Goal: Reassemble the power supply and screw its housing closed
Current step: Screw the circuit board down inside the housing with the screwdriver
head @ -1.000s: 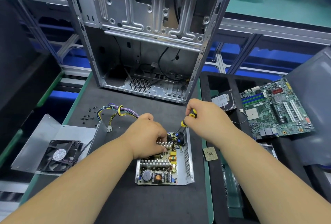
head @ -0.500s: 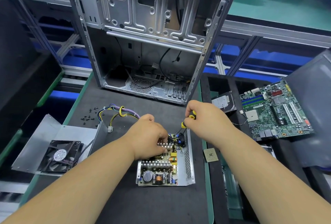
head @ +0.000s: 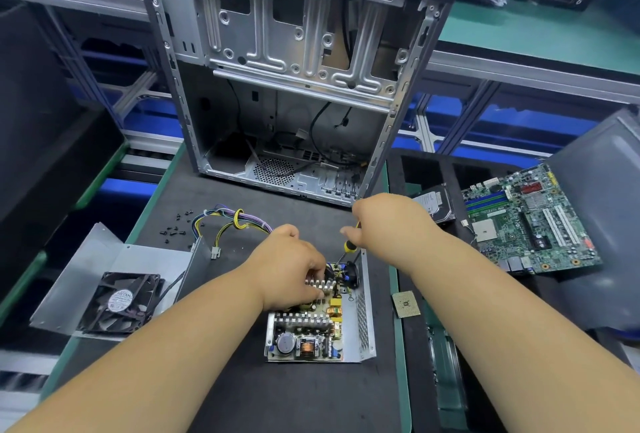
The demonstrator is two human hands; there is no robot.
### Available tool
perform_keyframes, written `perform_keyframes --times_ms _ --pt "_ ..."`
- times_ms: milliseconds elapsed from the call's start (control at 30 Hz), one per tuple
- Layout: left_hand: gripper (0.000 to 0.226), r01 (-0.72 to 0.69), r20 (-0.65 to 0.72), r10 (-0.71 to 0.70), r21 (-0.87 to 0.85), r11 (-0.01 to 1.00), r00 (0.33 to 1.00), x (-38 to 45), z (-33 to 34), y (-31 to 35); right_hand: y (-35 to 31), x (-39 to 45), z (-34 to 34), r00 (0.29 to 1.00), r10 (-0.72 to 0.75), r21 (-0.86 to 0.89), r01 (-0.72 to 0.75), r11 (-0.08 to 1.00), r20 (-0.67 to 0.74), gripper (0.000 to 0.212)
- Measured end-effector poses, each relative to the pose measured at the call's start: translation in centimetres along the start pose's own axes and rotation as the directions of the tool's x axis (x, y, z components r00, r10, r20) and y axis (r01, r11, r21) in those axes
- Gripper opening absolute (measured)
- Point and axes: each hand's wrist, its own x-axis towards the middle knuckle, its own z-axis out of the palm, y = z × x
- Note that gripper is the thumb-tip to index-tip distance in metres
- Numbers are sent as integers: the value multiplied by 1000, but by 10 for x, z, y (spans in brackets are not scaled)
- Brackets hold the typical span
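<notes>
The open power supply (head: 363,321) lies on the dark mat, its circuit board (head: 304,335) exposed inside the metal housing base. My left hand (head: 291,266) presses down on the board's far end, fingers curled over the heat sink. My right hand (head: 388,224) grips a yellow-and-black screwdriver (head: 348,248), whose tip points down into the board's far right corner. The housing cover (head: 104,259) with its black fan (head: 121,301) lies to the left. A bundle of coloured cables (head: 232,219) loops behind my left hand. Several small black screws (head: 175,230) are scattered on the mat.
An empty computer case (head: 294,69) stands upright behind the power supply. To the right, a black foam tray holds a green motherboard (head: 526,221), a hard drive (head: 434,205) and a processor chip (head: 406,303). A grey bag (head: 602,218) lies at the far right.
My right hand has loosened and shifted on the screwdriver handle, fingers now more spread, as if turning it. The left hand stays pressed on the board. The view has tilted slightly.
</notes>
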Motion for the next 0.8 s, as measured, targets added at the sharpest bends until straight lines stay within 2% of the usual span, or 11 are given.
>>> perform_keyframes --times_ms 67,133,233,333,433,533,600,667,733,800 --pt "30 -1 8 1 8 1000 1000 0 0 0 -2 1 6 998 39 -31 -40 999 -44 37" --pt "30 -1 13 1 16 1000 1000 0 -1 1 -1 0 11 996 54 18 -53 998 -75 36" --pt "29 7 11 -7 4 1000 1000 -1 -1 1 3 -2 13 994 -4 199 25 980 -107 15" --pt "29 6 12 -6 12 1000 1000 -1 -3 2 4 -3 11 989 -86 284 118 952 -122 14" --pt "29 0 11 0 18 1000 1000 -1 -3 2 0 0 13 988 -95 142 113 983 -125 24" --pt "30 0 4 0 15 1000 1000 -1 -3 2 -3 3 17 982 -33 -27 29 999 -184 30" --pt "30 1 1 -1 15 1000 1000 -1 -2 2 -4 3 19 978 -1 -50 -9 999 -207 35" --pt "31 -1 0 1 24 1000 1000 -1 -2 2 -5 2 20 979 3 -6 -4 1000 -202 32" --pt "32 -5 -2 5 28 1000 1000 -1 -2 2 -6 0 17 984 -24 96 41 995 -174 21" --pt "31 -6 -5 6 23 1000 1000 0 -3 2 -5 -1 12 990 -70 215 96 972 -126 21"
